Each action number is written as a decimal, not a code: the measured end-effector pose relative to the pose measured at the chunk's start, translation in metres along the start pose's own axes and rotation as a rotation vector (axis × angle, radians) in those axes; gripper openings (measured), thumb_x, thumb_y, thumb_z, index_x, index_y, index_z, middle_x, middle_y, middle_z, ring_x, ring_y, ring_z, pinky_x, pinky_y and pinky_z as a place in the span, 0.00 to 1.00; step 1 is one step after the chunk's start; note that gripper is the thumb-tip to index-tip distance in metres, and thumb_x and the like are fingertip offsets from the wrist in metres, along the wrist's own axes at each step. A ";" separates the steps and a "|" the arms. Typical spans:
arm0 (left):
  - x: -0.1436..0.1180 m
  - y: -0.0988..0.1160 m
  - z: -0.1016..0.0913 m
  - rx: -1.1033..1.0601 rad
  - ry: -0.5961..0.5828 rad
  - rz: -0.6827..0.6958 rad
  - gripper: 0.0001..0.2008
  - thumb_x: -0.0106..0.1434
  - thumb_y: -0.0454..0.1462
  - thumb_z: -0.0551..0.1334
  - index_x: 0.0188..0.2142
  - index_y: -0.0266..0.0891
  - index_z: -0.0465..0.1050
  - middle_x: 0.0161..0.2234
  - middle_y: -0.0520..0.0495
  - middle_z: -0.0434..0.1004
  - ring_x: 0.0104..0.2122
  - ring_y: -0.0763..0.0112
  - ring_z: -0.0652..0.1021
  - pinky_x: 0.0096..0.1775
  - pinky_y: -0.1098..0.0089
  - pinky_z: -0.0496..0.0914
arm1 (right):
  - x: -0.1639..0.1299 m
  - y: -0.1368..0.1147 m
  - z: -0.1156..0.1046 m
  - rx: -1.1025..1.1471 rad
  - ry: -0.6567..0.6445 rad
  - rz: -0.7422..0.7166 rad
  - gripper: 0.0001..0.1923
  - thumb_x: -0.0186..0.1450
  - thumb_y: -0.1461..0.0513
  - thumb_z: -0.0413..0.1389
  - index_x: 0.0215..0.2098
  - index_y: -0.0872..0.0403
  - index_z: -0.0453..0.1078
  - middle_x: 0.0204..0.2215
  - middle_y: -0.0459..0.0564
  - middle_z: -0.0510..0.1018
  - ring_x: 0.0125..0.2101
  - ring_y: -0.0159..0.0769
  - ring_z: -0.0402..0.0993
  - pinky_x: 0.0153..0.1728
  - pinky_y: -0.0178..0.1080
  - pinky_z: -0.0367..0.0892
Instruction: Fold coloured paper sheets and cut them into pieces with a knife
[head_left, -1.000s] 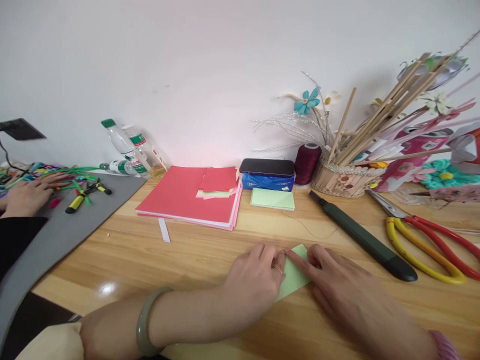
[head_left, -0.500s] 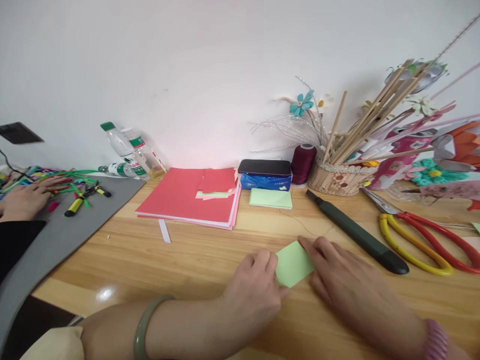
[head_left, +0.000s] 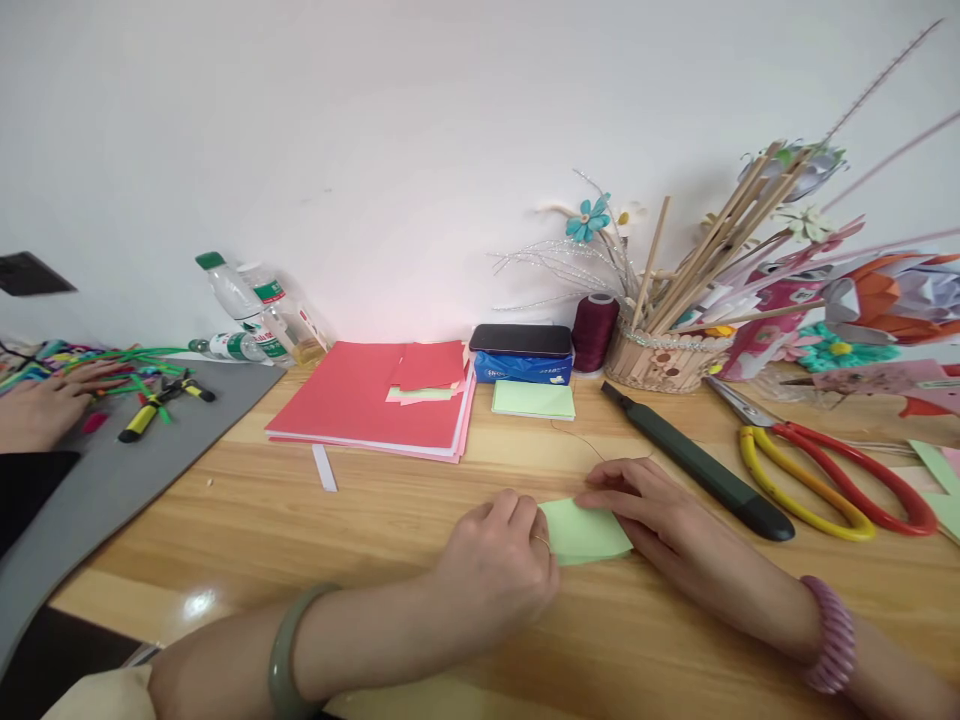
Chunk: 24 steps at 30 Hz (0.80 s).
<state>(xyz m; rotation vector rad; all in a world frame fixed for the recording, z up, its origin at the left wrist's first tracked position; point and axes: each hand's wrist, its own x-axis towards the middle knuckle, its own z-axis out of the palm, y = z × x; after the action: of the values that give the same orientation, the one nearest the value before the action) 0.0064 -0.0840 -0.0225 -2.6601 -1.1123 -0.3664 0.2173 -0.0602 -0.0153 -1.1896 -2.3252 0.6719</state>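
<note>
Two hands meet over a wooden table (head_left: 390, 520) that runs along a plain white wall (head_left: 375, 130). At the back of the table lie a stack of red paper (head_left: 367, 398), a small green pad (head_left: 534, 399), a blue tissue pack (head_left: 520, 366) with a black case on top, a dark red spool of thread (head_left: 595, 330) and a stick-built basket (head_left: 664, 358) full of wooden sticks and paper flowers. A dark green utility knife (head_left: 701, 472) and red and yellow scissors (head_left: 817, 470) lie to the right, and water bottles (head_left: 247, 310) lean by the wall beside a grey mat (head_left: 105, 470), where another person's hand (head_left: 41, 405) rests among coloured strips. The left hand (head_left: 499, 570), fingers curled, pinches the left edge of the green paper square (head_left: 589, 530), which lies flat on the table just in front of the person. The right hand (head_left: 649, 510) lies over the far right edge of the paper with its fingers stretched out and pressing down, not clenched. Compared with half a second ago, the paper has turned: it then sat as a diamond with a corner pointing away, and it now lies lower and wider, while the right hand's fingers have slid across its top edge toward the left hand.
</note>
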 end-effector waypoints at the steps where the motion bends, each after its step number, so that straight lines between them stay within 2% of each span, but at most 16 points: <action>1: 0.000 -0.002 0.001 -0.014 0.016 0.003 0.08 0.58 0.33 0.57 0.34 0.32 0.72 0.31 0.43 0.73 0.32 0.63 0.74 0.27 0.67 0.71 | 0.001 -0.001 0.000 0.075 -0.002 0.032 0.14 0.63 0.64 0.46 0.41 0.49 0.72 0.44 0.53 0.69 0.48 0.40 0.62 0.49 0.47 0.59; 2: 0.000 -0.004 0.002 -0.044 0.034 -0.001 0.09 0.58 0.36 0.57 0.35 0.32 0.72 0.31 0.43 0.74 0.33 0.62 0.74 0.29 0.66 0.72 | 0.001 -0.001 -0.001 0.142 0.000 0.071 0.12 0.63 0.63 0.48 0.38 0.50 0.73 0.44 0.53 0.69 0.49 0.41 0.62 0.50 0.47 0.57; 4: 0.001 -0.006 0.002 -0.144 0.054 -0.011 0.20 0.58 0.47 0.58 0.41 0.31 0.71 0.35 0.41 0.76 0.35 0.59 0.75 0.33 0.62 0.72 | 0.002 -0.002 -0.001 0.238 0.011 0.139 0.10 0.63 0.59 0.50 0.33 0.51 0.73 0.43 0.53 0.70 0.47 0.42 0.64 0.49 0.46 0.58; 6: 0.001 -0.007 0.001 -0.259 0.032 -0.019 0.29 0.57 0.52 0.57 0.47 0.30 0.68 0.40 0.38 0.76 0.37 0.56 0.75 0.37 0.59 0.72 | 0.002 -0.002 -0.002 0.297 0.008 0.184 0.13 0.63 0.54 0.50 0.31 0.52 0.71 0.37 0.51 0.72 0.39 0.39 0.68 0.41 0.42 0.64; 9: 0.005 -0.010 -0.002 -0.558 -0.039 -0.100 0.21 0.62 0.41 0.56 0.52 0.33 0.64 0.44 0.39 0.74 0.40 0.58 0.75 0.41 0.61 0.70 | 0.001 -0.002 -0.004 0.407 -0.019 0.244 0.20 0.63 0.48 0.46 0.31 0.54 0.70 0.25 0.48 0.72 0.26 0.34 0.69 0.27 0.37 0.66; 11: 0.009 -0.012 -0.004 -0.912 -0.072 -0.255 0.17 0.61 0.35 0.56 0.50 0.36 0.66 0.43 0.43 0.75 0.40 0.63 0.75 0.42 0.65 0.69 | 0.001 -0.001 -0.005 0.532 -0.005 0.264 0.28 0.64 0.44 0.39 0.37 0.54 0.71 0.25 0.50 0.74 0.26 0.36 0.71 0.27 0.38 0.66; 13: 0.014 -0.013 -0.003 -1.295 -0.091 -0.429 0.14 0.59 0.36 0.57 0.45 0.36 0.68 0.40 0.45 0.76 0.37 0.66 0.75 0.38 0.69 0.69 | 0.002 -0.001 -0.006 0.679 0.030 0.282 0.33 0.63 0.41 0.36 0.43 0.54 0.70 0.29 0.53 0.77 0.29 0.38 0.73 0.30 0.40 0.67; 14: 0.016 -0.014 -0.002 -1.460 -0.103 -0.492 0.13 0.58 0.37 0.59 0.42 0.35 0.68 0.38 0.45 0.76 0.35 0.67 0.75 0.36 0.71 0.68 | 0.003 -0.002 -0.007 0.730 0.041 0.296 0.33 0.61 0.40 0.39 0.42 0.54 0.71 0.30 0.53 0.77 0.30 0.38 0.73 0.31 0.40 0.67; 16: 0.019 -0.014 0.001 -1.701 -0.124 -0.560 0.15 0.55 0.40 0.62 0.40 0.33 0.68 0.35 0.45 0.76 0.33 0.68 0.75 0.34 0.72 0.68 | 0.004 -0.006 -0.008 0.753 0.043 0.338 0.25 0.56 0.42 0.51 0.32 0.54 0.73 0.26 0.51 0.77 0.28 0.36 0.71 0.31 0.38 0.66; 19: 0.019 -0.012 0.002 -1.846 -0.159 -0.588 0.19 0.51 0.43 0.67 0.38 0.33 0.68 0.33 0.46 0.75 0.32 0.70 0.74 0.34 0.73 0.67 | 0.005 -0.012 -0.007 0.695 0.039 0.402 0.18 0.53 0.48 0.59 0.20 0.53 0.71 0.19 0.47 0.74 0.22 0.30 0.67 0.28 0.35 0.63; 24: 0.018 -0.009 -0.004 -1.788 -0.110 -0.667 0.19 0.50 0.45 0.68 0.36 0.34 0.72 0.33 0.46 0.75 0.30 0.72 0.72 0.31 0.74 0.65 | 0.004 -0.019 -0.004 0.682 0.008 0.430 0.18 0.51 0.48 0.60 0.19 0.54 0.71 0.17 0.45 0.71 0.21 0.29 0.63 0.25 0.34 0.59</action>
<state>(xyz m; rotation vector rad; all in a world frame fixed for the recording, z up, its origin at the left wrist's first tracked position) 0.0112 -0.0670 -0.0118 -3.2380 -2.4556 -2.2342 0.2057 -0.0657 0.0001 -1.3271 -1.5996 1.4536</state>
